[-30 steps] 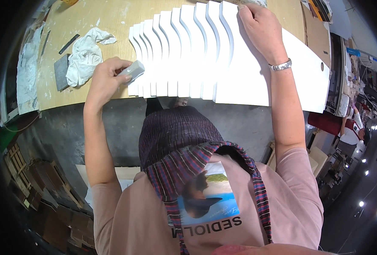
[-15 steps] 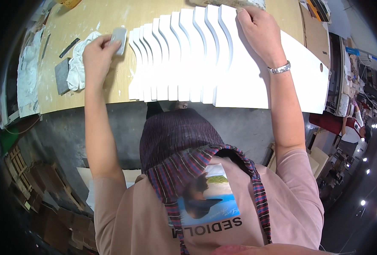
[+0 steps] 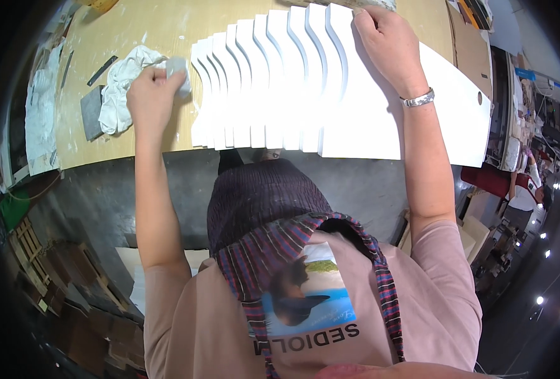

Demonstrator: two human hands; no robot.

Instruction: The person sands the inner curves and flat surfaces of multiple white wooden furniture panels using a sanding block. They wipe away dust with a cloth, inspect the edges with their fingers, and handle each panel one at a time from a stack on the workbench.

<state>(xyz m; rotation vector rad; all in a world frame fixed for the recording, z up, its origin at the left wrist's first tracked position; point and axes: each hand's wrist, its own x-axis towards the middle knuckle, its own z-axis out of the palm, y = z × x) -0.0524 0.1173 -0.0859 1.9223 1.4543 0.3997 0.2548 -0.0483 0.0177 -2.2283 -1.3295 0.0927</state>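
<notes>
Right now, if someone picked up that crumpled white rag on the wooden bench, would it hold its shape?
Probably not: the crumpled white rag lies in soft folds, so it would likely droop. It looks light and, being cloth, unlikely to roll or slide.

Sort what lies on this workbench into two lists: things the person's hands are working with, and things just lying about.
In hand:
left hand gripping a small grey block
right hand pressing on the fanned stack of white curved panels

Lying about:
crumpled white rag
grey flat pad
dark thin strip
</notes>
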